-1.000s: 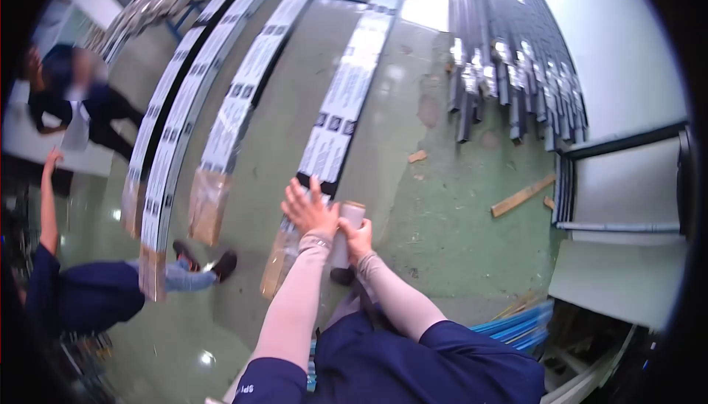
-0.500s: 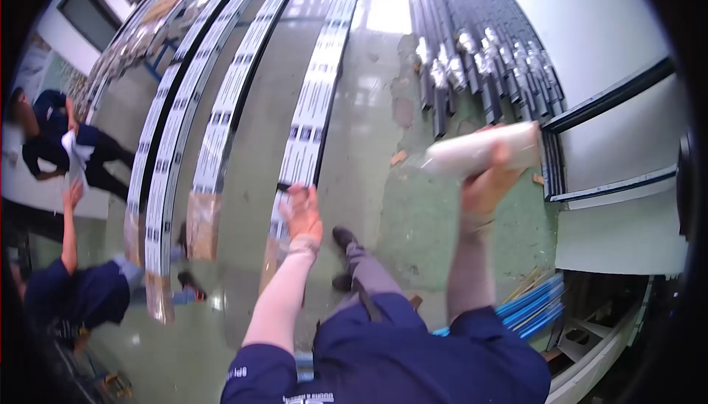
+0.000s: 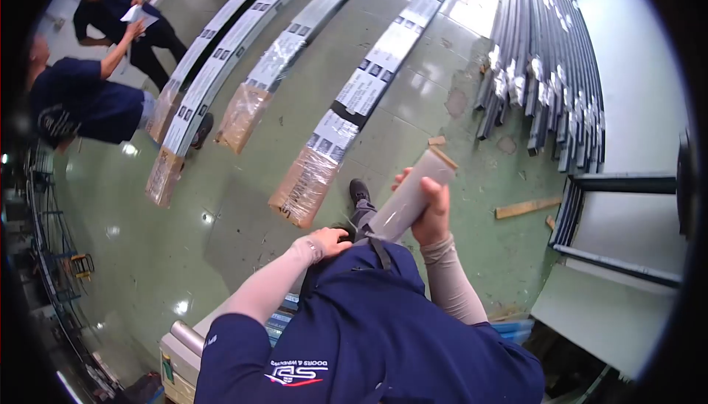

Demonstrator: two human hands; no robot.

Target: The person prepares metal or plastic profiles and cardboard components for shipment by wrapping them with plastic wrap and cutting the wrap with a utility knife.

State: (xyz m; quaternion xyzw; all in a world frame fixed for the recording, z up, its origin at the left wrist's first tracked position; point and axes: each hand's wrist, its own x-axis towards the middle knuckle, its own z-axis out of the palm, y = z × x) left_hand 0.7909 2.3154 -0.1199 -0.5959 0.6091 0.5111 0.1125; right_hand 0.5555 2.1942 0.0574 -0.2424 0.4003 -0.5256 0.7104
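Note:
My right hand [image 3: 434, 208] grips a roll of clear stretch film [image 3: 413, 196], tilted, with its upper end showing a brown cardboard core. A thin loose wisp of film shows by the roll's lower end. In front of my waist is my left hand [image 3: 332, 242], fingers partly spread and nothing visible in them. Beyond it lies the nearest long wrapped bundle [image 3: 376, 72], covered in printed white film with a black band around it. Its near end [image 3: 306, 186] is capped in brown cardboard under clear wrap.
More wrapped bundles [image 3: 221, 61] lie to the left. Two people, one in a navy shirt [image 3: 88, 98], stand there; a paper [image 3: 139, 14] is between them. Dark profiles [image 3: 542, 64] are stacked at right. A wood strip [image 3: 527, 208] lies on the floor near a frame [image 3: 623, 182].
My left hand has left the near bundle and come back to my waist. The film roll has moved down and left, closer to my body, and tilted. My view has shifted.

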